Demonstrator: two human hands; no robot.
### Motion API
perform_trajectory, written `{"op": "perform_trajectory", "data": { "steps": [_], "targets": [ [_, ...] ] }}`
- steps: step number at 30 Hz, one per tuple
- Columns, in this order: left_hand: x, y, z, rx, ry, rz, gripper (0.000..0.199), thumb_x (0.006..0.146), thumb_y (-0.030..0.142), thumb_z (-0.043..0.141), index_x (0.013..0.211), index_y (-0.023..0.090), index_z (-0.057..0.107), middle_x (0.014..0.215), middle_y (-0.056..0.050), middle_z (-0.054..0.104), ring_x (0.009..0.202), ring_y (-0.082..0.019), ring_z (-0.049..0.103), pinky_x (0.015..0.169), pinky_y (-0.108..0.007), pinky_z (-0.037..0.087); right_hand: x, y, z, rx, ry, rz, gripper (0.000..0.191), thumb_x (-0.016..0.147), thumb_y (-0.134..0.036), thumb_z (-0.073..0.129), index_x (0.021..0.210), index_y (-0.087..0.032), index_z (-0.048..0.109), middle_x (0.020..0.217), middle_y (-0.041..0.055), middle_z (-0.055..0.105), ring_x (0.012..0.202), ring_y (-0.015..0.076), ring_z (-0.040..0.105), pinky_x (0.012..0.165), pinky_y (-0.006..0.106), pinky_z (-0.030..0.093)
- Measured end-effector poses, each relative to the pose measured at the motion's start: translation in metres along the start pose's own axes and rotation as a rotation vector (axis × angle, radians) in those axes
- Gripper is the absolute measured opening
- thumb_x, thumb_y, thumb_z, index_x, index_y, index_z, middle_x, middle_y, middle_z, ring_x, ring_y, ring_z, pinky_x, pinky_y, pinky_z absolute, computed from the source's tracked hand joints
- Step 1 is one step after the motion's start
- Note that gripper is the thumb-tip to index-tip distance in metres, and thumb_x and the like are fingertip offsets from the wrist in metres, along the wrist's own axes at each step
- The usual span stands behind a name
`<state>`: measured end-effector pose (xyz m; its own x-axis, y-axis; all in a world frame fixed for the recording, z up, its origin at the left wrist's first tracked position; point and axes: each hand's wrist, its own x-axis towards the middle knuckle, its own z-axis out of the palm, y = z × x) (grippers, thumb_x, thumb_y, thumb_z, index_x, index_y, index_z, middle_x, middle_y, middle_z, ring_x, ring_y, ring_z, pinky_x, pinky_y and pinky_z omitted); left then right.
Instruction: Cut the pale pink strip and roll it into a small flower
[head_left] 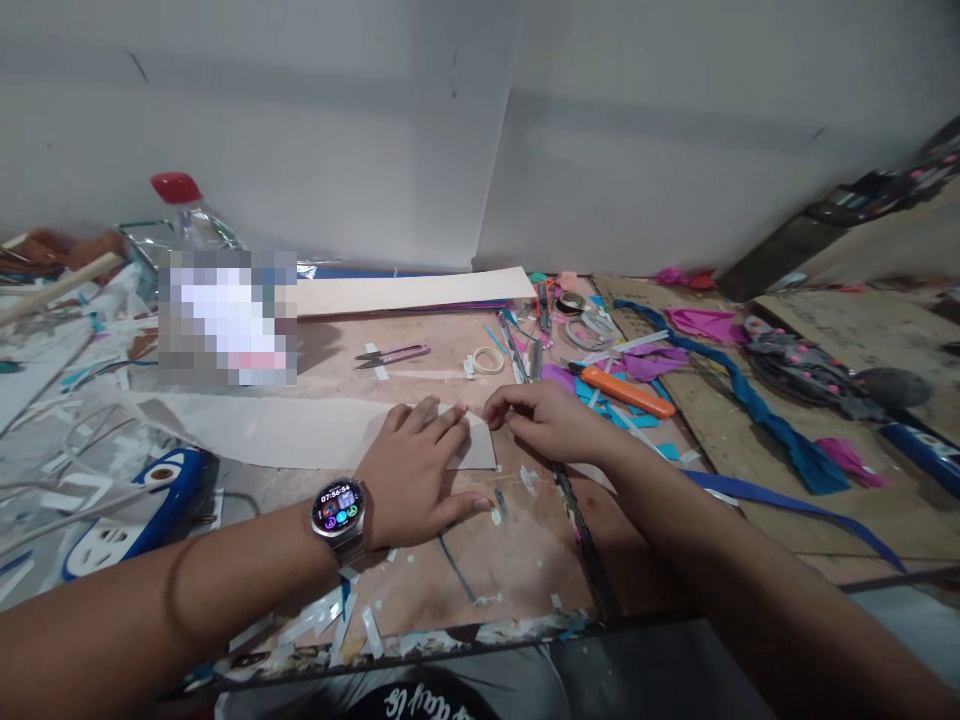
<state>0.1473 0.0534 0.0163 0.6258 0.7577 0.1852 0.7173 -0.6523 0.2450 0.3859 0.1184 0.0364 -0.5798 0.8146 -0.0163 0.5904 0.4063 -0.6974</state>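
Observation:
My left hand lies flat with spread fingers on the right part of a long white paper strip. The thumb rests on the tabletop below the strip, and a smartwatch is on the wrist. At the strip's upper right corner is my right hand, its fingers curled and pinched together. Whether the paper or something small is between those fingertips is hidden. Behind the hands lie pink-handled thread snips and a small roll of tape. An orange utility knife lies just beyond my right wrist.
A blue-and-white power strip with cables stands at left, near a red-capped bottle. A cream board strip lies by the wall. Coloured scraps, a twisted blue crepe strip and cardboard cover the right.

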Motion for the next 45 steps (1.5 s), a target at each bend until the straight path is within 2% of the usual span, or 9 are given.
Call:
{"op": "perform_trajectory", "data": {
  "steps": [4,10,14,20,28,35,41,45],
  "targets": [
    [0.000,0.000,0.001,-0.003,-0.002,-0.010,0.077,0.089,0.080,0.044,0.136,0.020,0.055,0.154,-0.013,0.051,0.141,-0.043,0.039,0.108,-0.061,0.032,0.002,0.005,0.004,0.131,0.003,-0.002,0.039,0.075,-0.004,0.047,0.103,-0.016,0.071,0.088,0.0033,0.075,0.085,0.0170,0.072,0.081,0.030,0.054],
    [0.000,0.000,-0.001,-0.001,0.014,-0.022,0.070,0.092,0.074,0.044,0.136,0.020,0.054,0.158,-0.012,0.045,0.146,-0.041,0.035,0.110,-0.058,0.032,0.004,0.012,0.011,0.233,0.047,0.002,0.028,0.085,-0.013,0.053,0.107,-0.017,0.070,0.098,0.0053,0.076,0.093,0.0184,0.072,0.087,0.032,0.056],
    [-0.001,0.002,-0.002,0.016,0.023,-0.032,0.070,0.093,0.071,0.047,0.138,0.019,0.052,0.157,-0.015,0.044,0.147,-0.041,0.033,0.111,-0.058,0.032,0.002,0.006,0.010,0.187,0.013,-0.019,0.034,0.080,-0.007,0.052,0.106,-0.018,0.071,0.104,0.0035,0.077,0.097,0.0171,0.071,0.090,0.030,0.054],
    [-0.003,0.004,-0.003,0.003,0.022,-0.035,0.064,0.094,0.065,0.050,0.138,0.018,0.053,0.149,-0.016,0.049,0.142,-0.041,0.036,0.112,-0.057,0.032,0.000,0.002,0.007,0.121,-0.012,0.006,0.036,0.082,-0.007,0.051,0.108,-0.019,0.073,0.099,0.0019,0.077,0.090,0.0167,0.071,0.083,0.028,0.054],
    [-0.001,0.005,-0.006,-0.010,0.024,-0.037,0.059,0.094,0.063,0.050,0.134,0.020,0.056,0.135,-0.014,0.057,0.126,-0.038,0.047,0.104,-0.055,0.038,0.002,0.005,0.005,0.054,-0.018,-0.138,0.039,0.079,-0.003,0.053,0.104,-0.020,0.078,0.108,0.0057,0.077,0.103,0.0194,0.071,0.096,0.033,0.053],
    [-0.002,0.003,-0.001,0.002,0.024,-0.024,0.067,0.096,0.061,0.048,0.145,0.015,0.047,0.147,-0.015,0.055,0.127,-0.037,0.048,0.105,-0.055,0.036,0.000,0.002,0.005,0.053,-0.035,-0.214,0.054,0.072,0.003,0.049,0.111,-0.022,0.077,0.116,0.0054,0.074,0.109,0.0190,0.069,0.099,0.033,0.054],
    [-0.003,0.004,-0.002,-0.006,0.032,-0.036,0.055,0.096,0.057,0.049,0.135,0.019,0.055,0.149,-0.013,0.054,0.131,-0.036,0.047,0.107,-0.054,0.036,0.000,0.001,0.004,0.034,-0.064,-0.237,0.061,0.068,0.006,0.045,0.110,-0.024,0.077,0.120,0.0043,0.074,0.114,0.0187,0.069,0.103,0.034,0.053],
    [-0.005,0.003,-0.001,0.026,0.016,-0.044,0.058,0.096,0.060,0.049,0.139,0.020,0.054,0.153,-0.014,0.051,0.136,-0.038,0.045,0.109,-0.055,0.033,-0.001,-0.004,0.002,-0.003,-0.086,-0.246,0.059,0.069,0.006,0.045,0.110,-0.023,0.078,0.120,0.0047,0.075,0.112,0.0188,0.070,0.103,0.034,0.053]
  ]
}}
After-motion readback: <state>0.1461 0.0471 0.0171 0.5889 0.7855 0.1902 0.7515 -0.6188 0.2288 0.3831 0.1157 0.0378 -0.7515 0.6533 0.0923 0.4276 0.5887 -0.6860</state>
